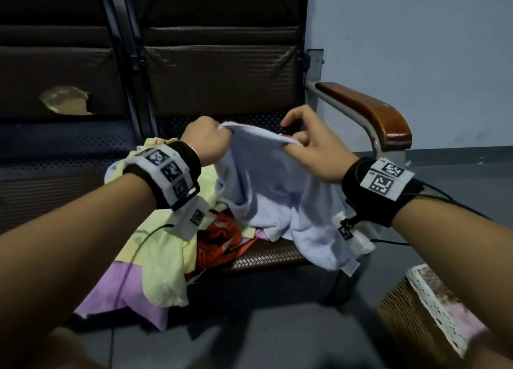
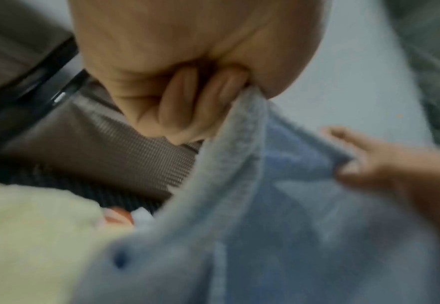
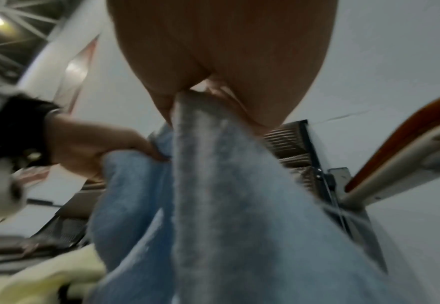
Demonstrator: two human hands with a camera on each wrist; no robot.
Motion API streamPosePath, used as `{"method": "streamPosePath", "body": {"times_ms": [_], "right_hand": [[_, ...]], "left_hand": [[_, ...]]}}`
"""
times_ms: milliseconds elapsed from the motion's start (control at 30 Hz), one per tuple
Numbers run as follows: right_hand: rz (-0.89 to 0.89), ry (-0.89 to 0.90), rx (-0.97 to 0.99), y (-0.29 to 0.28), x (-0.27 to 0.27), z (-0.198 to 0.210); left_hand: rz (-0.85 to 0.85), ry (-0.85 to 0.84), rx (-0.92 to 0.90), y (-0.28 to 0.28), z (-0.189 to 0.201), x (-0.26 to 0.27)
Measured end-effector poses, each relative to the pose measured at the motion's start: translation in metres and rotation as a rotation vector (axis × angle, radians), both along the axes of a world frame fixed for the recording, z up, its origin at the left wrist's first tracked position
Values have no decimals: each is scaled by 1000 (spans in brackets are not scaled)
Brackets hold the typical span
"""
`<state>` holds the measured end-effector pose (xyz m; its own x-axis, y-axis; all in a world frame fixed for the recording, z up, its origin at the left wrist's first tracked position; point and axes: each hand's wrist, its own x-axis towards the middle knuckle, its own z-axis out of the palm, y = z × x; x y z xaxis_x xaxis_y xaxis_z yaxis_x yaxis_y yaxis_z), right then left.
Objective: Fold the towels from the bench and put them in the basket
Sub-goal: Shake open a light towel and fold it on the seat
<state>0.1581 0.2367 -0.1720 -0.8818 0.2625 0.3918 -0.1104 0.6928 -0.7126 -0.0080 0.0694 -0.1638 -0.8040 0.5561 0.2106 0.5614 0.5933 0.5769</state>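
I hold a light blue towel (image 1: 274, 196) up over the bench seat (image 1: 266, 257) by its top edge. My left hand (image 1: 206, 141) grips the left end of that edge in a fist; my right hand (image 1: 302, 149) pinches it a short way to the right, index finger raised. The rest of the blue towel (image 2: 278, 205) (image 3: 226, 205) hangs down and drapes over the seat front. In the left wrist view my left hand (image 2: 203, 98) has its fingers curled on the hem. My right hand (image 3: 213, 96) clamps a fold of towel.
A pile of yellow towel (image 1: 163, 260), purple cloth (image 1: 122, 293) and red patterned cloth (image 1: 222, 238) lies on the seat to the left. A woven basket (image 1: 410, 310) with a white lace rim stands on the floor at lower right. A wooden armrest (image 1: 369, 110) is at right.
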Motion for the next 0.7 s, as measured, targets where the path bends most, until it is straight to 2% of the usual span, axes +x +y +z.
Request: {"method": "streamPosePath", "body": {"times_ms": [67, 133, 200, 267, 433, 567, 700], "right_hand": [[102, -16, 112, -12, 1, -2], [162, -42, 270, -23, 0, -2], [171, -128, 393, -29, -1, -1], [90, -212, 411, -33, -3, -1], [-119, -153, 127, -34, -12, -8], [-198, -102, -28, -20, -17, -8], [-260, -111, 61, -11, -17, -9]], "left_hand": [[-13, -338, 204, 4, 0, 1], [-44, -437, 318, 9, 4, 9], [-88, -404, 388, 12, 9, 19], [-124, -389, 469, 13, 15, 31], [-222, -482, 554, 19, 25, 53], [-293, -454, 484, 17, 27, 52], [-185, -352, 412, 14, 16, 42]]}}
